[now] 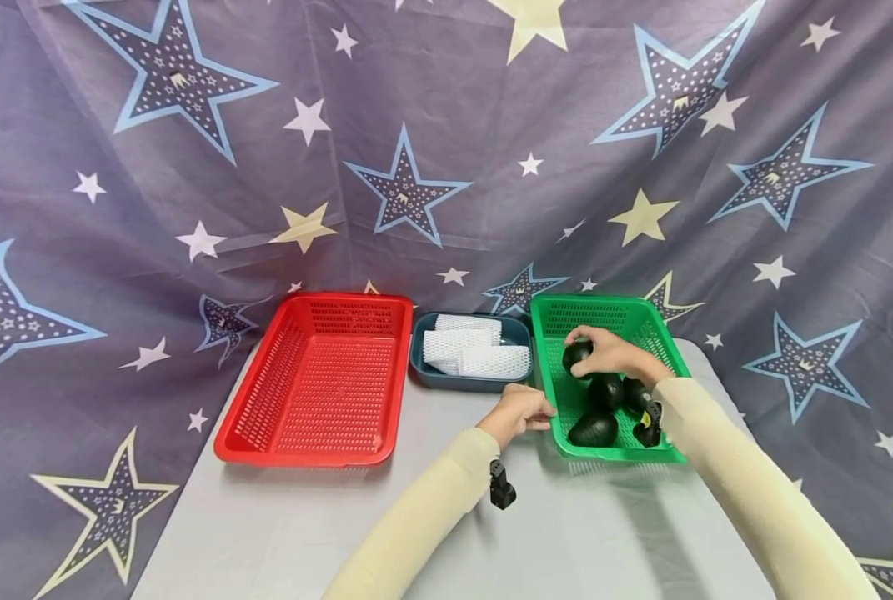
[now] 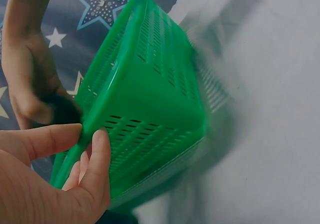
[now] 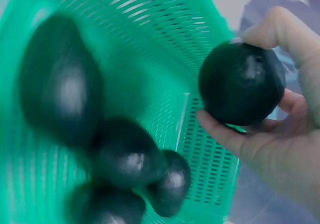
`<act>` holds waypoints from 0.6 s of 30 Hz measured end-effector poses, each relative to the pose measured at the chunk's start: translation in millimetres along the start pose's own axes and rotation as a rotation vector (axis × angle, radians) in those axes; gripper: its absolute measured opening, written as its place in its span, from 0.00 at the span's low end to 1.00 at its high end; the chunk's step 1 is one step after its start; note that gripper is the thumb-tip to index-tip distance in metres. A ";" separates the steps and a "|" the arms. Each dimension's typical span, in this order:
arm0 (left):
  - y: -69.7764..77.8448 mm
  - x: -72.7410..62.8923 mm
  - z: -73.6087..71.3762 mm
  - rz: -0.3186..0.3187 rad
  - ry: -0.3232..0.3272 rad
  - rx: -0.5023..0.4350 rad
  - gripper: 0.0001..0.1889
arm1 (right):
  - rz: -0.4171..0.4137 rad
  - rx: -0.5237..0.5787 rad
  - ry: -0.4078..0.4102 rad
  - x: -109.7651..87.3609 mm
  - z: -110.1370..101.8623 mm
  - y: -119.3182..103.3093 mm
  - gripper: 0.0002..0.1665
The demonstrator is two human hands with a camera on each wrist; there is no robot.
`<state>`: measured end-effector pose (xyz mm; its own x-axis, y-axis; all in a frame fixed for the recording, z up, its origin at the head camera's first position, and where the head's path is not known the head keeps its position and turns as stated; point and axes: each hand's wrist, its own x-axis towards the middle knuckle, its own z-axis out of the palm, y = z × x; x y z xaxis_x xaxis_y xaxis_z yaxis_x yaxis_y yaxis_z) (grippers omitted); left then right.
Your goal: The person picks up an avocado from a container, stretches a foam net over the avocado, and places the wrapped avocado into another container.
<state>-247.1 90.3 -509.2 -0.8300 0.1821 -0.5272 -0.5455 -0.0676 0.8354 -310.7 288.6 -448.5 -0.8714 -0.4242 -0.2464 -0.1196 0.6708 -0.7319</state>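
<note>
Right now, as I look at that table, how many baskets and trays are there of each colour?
Red basket: 1
Green basket: 1
Dark blue tray: 1
Total: 3

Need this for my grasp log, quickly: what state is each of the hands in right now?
Left hand: closed, pinching the green basket by its rim.
Right hand: closed, holding a dark avocado.
</note>
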 end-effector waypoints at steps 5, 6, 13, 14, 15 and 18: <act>-1.6 -0.2 1.2 0.017 0.011 0.023 0.18 | 0.007 0.441 0.093 -7.2 -8.6 6.4 0.28; -1.7 -0.4 1.5 0.020 0.013 0.029 0.18 | 0.007 0.523 0.096 -8.5 -9.3 7.0 0.27; -3.3 -1.8 2.2 0.037 0.026 0.045 0.19 | 0.004 0.901 0.108 -16.9 -9.4 3.7 0.22; -3.7 -2.1 2.2 0.042 0.027 0.049 0.19 | 0.004 0.920 0.114 -18.0 -9.1 2.5 0.22; -4.2 -2.3 2.1 0.050 0.029 0.054 0.18 | 0.003 0.933 0.119 -19.2 -8.8 1.1 0.22; -5.3 -3.6 1.5 0.068 0.025 0.060 0.17 | -0.014 0.944 0.130 -22.6 -7.0 -3.0 0.24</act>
<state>-241.0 91.4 -511.5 -0.8678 0.1542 -0.4724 -0.4808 -0.0202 0.8766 -294.0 300.4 -436.3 -0.9259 -0.3190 -0.2024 0.2531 -0.1258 -0.9592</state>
